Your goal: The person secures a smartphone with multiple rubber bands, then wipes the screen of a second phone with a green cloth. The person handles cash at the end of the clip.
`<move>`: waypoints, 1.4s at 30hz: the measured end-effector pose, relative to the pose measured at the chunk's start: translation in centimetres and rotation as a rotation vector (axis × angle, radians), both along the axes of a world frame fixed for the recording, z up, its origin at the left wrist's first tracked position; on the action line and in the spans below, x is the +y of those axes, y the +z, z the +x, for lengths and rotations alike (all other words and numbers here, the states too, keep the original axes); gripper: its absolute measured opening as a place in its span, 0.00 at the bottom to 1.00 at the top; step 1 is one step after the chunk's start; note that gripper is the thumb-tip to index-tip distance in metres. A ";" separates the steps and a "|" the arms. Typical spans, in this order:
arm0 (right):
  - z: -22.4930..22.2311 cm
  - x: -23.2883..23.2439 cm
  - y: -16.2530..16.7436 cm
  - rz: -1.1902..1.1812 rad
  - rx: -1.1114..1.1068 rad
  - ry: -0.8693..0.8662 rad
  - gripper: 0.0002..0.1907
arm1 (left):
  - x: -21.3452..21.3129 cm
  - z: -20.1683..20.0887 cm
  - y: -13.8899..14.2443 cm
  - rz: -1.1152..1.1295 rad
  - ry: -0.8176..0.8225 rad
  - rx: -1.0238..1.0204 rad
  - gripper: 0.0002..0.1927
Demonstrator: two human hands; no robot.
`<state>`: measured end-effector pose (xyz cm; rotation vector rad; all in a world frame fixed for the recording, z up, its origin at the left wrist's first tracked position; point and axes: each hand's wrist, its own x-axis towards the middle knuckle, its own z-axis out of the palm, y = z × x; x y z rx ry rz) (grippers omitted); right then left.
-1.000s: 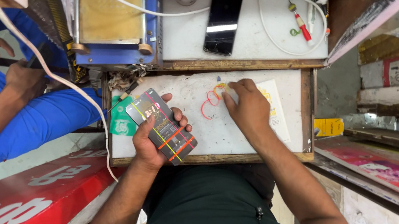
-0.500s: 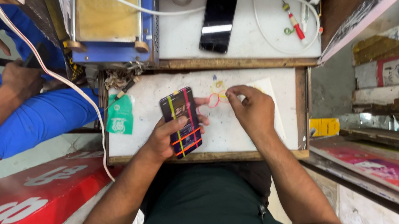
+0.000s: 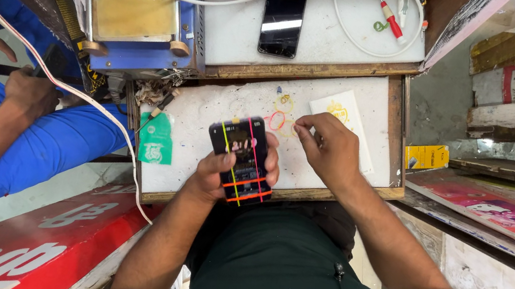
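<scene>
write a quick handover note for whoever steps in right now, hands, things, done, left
Left hand: holds the dark phone above the white worktop, screen side up.
Right hand: fingers pinched at the loose rubber bands on the worktop.
Done: four coloured bands already sit around the phone, two lengthwise, two across its lower end.
Left: loose bands not yet on. A second phone lies on the upper shelf.

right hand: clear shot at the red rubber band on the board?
Probably yes. The right hand has its fingertips beside the red band, which lies loose on the white board with nothing between them. The left hand holds the banded phone nearer the body, clear of that path.
</scene>
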<state>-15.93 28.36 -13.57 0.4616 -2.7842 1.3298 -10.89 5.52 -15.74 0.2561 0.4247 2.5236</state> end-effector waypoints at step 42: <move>2.4 15.9 -2.9 -1.276 -0.363 0.108 0.22 | -3.1 0.4 5.1 -0.337 -0.063 0.152 0.40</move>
